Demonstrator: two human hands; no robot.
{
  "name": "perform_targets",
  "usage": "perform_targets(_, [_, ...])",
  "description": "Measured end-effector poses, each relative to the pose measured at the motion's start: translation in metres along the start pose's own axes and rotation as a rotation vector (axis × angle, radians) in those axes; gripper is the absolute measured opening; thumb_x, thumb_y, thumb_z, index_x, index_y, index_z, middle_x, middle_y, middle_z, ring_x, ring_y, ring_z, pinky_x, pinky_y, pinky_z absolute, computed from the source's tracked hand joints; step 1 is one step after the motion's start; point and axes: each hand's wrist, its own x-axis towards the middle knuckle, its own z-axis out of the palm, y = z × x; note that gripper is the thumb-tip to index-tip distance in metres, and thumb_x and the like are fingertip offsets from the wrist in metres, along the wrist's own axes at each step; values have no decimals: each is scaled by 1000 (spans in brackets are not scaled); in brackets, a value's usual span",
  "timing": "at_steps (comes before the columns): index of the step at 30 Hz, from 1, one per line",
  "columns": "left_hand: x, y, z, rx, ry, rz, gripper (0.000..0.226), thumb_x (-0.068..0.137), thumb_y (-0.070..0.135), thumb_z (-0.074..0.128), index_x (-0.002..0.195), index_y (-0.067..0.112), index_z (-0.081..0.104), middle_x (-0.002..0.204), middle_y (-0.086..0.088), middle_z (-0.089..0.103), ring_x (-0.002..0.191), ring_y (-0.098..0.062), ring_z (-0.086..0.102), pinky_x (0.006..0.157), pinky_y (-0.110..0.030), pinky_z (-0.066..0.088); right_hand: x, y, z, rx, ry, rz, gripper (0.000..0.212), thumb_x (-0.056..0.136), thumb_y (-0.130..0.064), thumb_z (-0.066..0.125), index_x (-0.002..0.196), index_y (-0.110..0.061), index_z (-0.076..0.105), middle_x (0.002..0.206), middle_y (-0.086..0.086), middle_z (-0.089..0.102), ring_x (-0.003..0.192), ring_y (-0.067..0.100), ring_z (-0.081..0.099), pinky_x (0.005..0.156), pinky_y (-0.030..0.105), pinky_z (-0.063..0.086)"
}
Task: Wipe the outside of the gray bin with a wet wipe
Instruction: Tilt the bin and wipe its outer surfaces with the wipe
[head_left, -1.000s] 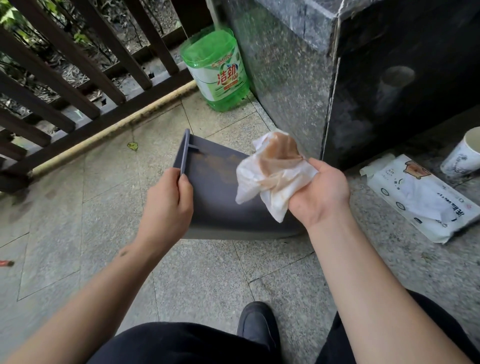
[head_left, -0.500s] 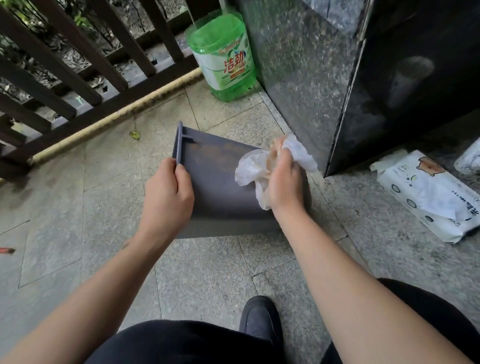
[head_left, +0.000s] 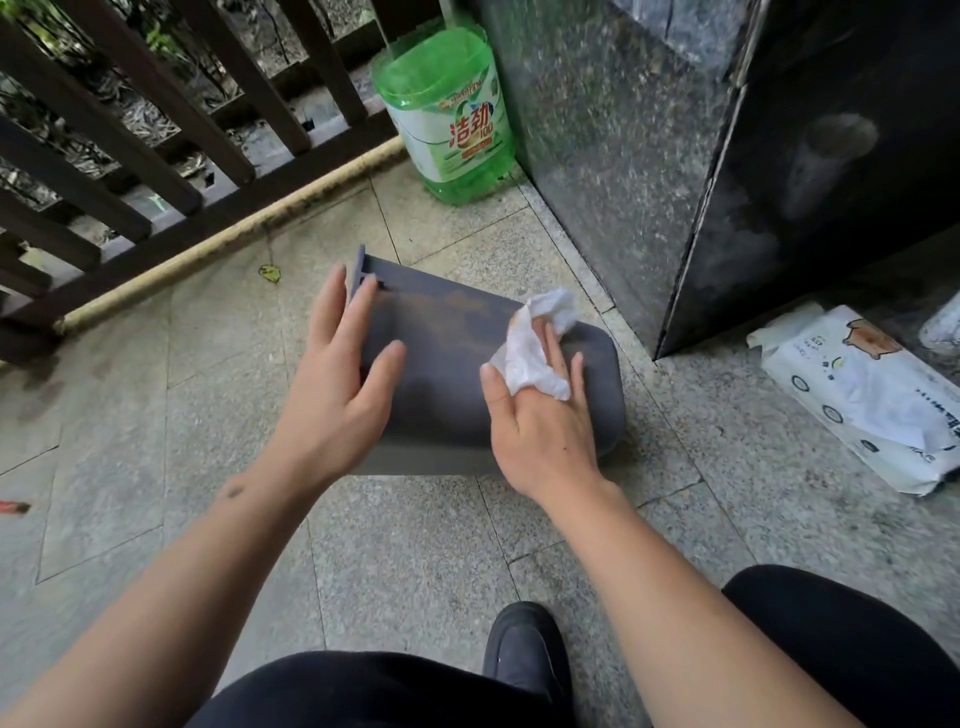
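gray bin (head_left: 457, 374) lying on its side at centre; left hand (head_left: 337, 384) resting spread-fingered, apparently touching it at 9 o'clock; right hand (head_left: 540, 415) pressing wet wipe (head_left: 530, 343) under straight fingers at 3 o'clock.

Gray plastic bin (head_left: 457, 364) lying on its side on stone-tiled floor (head_left: 208, 405), centre of view, open end toward left. Left hand (head_left: 337, 395) on bin's left part, right hand (head_left: 540, 426) on its right part, crumpled white wet wipe (head_left: 530, 348) between right hand's fingers (head_left: 556, 353) and bin. Green detergent bottle (head_left: 447, 114) behind bin, beside dark railing (head_left: 156, 156) at far left. Dark granite block (head_left: 649, 156) behind bin to right. White wet-wipe pack (head_left: 862, 400) on floor far right. Black shoe (head_left: 524, 654) nearest viewer, before bin.
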Motion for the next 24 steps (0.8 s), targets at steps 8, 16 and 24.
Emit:
perform_targets(8, [4,15,6,57,-124,168,71,98,29,45,160,7,19,171,-5,-2,156,-13,-10,122,-19,-2,19,32,-19,18,-29,378,95,90,-68,0,142,-5,51,163,17,21,149,32,15,123,47,4])
perform_targets(16, [2,11,12,-1,-39,106,65,102,36,39,160,10,22,170,-2,12,156,-7,-3,119,-11,-1,15,2,-16,56,-153,7,73,92,-71,1,154,-39,21,164,23,2,153,30,-7,121,47,-9])
perform_targets(24, [2,12,15,-2,-1,74,61,101,39,41,156,15,35,168,-1,22,155,-6,0,116,-6,0,24,1,-16,358,-196,161,48,93,-63,0,140,-58,-2,167,1,2,150,4,-13,120,36,-16])
